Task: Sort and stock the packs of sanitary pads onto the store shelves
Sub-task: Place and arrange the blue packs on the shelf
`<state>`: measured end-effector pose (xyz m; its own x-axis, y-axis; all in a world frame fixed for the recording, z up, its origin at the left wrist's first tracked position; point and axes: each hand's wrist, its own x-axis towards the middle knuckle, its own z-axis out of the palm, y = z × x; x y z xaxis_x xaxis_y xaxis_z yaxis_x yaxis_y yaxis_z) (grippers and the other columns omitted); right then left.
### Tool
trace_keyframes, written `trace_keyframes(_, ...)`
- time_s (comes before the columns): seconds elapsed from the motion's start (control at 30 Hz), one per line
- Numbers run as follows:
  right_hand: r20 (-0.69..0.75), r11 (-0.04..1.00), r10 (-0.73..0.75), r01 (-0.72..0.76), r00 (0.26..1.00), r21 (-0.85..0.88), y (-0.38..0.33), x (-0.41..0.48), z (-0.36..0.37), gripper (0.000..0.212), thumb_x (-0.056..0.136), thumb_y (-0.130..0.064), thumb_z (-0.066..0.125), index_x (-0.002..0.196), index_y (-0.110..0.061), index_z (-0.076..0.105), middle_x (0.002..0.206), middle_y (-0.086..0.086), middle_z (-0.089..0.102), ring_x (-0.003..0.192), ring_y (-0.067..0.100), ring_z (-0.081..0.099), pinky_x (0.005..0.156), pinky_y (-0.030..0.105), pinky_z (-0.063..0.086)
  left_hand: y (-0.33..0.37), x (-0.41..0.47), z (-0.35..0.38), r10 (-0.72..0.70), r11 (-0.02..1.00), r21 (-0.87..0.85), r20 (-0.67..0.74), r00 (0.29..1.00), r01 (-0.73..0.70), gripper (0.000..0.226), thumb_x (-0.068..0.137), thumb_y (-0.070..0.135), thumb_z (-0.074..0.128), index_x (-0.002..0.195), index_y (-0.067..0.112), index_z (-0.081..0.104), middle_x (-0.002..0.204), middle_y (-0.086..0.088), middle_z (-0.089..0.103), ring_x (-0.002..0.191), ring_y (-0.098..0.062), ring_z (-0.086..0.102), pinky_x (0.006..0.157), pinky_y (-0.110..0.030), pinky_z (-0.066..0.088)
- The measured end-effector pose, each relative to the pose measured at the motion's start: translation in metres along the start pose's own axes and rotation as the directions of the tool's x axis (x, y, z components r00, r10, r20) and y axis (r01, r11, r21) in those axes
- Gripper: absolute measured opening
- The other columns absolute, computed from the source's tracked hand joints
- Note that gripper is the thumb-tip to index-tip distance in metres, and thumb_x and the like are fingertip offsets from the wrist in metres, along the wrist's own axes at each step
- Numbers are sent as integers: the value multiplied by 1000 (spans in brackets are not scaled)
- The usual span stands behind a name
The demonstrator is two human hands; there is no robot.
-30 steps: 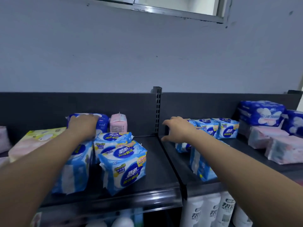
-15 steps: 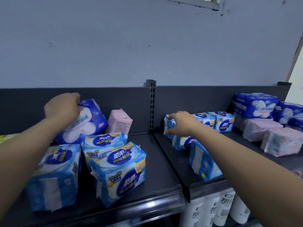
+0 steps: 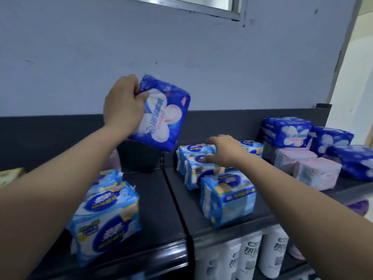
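Lifted off the left shelf [image 3: 157,199], the dark pack [image 3: 167,118] now hangs high, gripped by the left hand [image 3: 123,104]; the right hand [image 3: 226,150] grasps a light pack [image 3: 193,150] near the right shelf's [image 3: 264,211] back edge.

Scuffed pale blue-grey wall [image 3: 181,57], metal-framed window [image 3: 236,9] at top, dark shelving [image 3: 157,199] below, cream opening [image 3: 359,67] at right

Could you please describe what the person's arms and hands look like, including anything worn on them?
Both arms are bare: no sleeve shows on the left forearm or the right forearm up to the frame edge. The left hand and right hand wear no gloves, and no watch, bracelet or ring is visible.
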<state>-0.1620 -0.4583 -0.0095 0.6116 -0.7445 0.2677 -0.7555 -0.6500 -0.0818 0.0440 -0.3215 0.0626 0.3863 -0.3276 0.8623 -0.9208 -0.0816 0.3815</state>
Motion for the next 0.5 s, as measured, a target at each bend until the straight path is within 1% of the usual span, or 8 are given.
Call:
trace_keyframes(0.13, -30, 1000, 24, -24, 999, 0, 59, -12, -13, 61, 85, -50, 65, 133, -15, 50, 128, 9, 53, 125, 28, 45, 95, 37, 43, 63, -22, 53, 25, 997, -72, 81, 996, -19, 23, 91, 22, 59, 78, 12, 42, 85, -5, 46, 77, -25, 43, 69, -36, 33)
trace_keyframes(0.2, -75, 997, 40, -35, 996, 74, 96, -18, -22, 73, 85, -52, 65, 143, -15, 39, 135, 10, 52, 127, 28, 46, 97, 37, 42, 97, -32, 81, 43, 994, -101, 118, 992, -31, 24, 92, 23, 59, 79, 12, 42, 85, -3, 47, 76, -26, 44, 67, -35, 33)
trace_keyframes(0.27, -128, 970, 46, -13, 991, 244, 135, -24, -34, 91, 81, -51, 69, 152, -19, 21, 139, 7, 51, 129, 25, 47, 99, 37, 43, 134, -42, 108, 67, 989, -139, 149, 986, -47, 24, 93, 23, 58, 79, 11, 42, 85, -3, 47, 75, -25, 45, 66, -36, 34)
trace_keyframes(0.33, -146, 916, 2, 57, 989, 398, 171, -32, -44, 100, 78, -39, 76, 154, -27, 12, 136, 1, 53, 124, 21, 51, 100, 36, 44, 165, -48, 130, 84, 983, -174, 167, 982, -54, 24, 93, 22, 58, 79, 12, 42, 84, -4, 47, 75, -25, 46, 66, -37, 35)
trace_keyframes(0.37, -124, 879, -15, 72, 992, 472, 190, -36, -47, 100, 78, -31, 76, 154, -31, 10, 132, -5, 54, 121, 19, 54, 99, 34, 44, 180, -51, 142, 90, 981, -187, 172, 981, -57, 24, 93, 22, 59, 79, 12, 42, 84, -4, 47, 76, -24, 46, 66, -36, 34)
trace_keyframes(0.43, -52, 750, -2, 36, 999, 661, 226, -44, -53, 103, 77, -20, 73, 154, -36, 7, 126, -11, 53, 117, 18, 57, 98, 33, 47, 209, -54, 166, 99, 977, -207, 186, 978, -60, 23, 92, 21, 60, 79, 12, 43, 83, -3, 47, 76, -24, 46, 66, -33, 32)
trace_keyframes(0.47, -37, 693, 25, 9, 999, 721, 240, -47, -55, 102, 75, -20, 70, 153, -39, 8, 128, -10, 52, 116, 17, 58, 97, 34, 49, 220, -56, 176, 103, 975, -211, 197, 975, -61, 24, 92, 22, 60, 79, 12, 43, 82, -3, 47, 76, -24, 46, 66, -34, 32)
trace_keyframes(0.5, -34, 672, 63, -17, 997, 740, 256, -50, -59, 97, 76, -20, 68, 153, -40, 12, 132, -8, 50, 114, 17, 59, 95, 34, 50, 234, -57, 188, 107, 974, -216, 210, 972, -60, 23, 92, 22, 60, 79, 12, 43, 82, -2, 47, 76, -24, 46, 66, -35, 34)
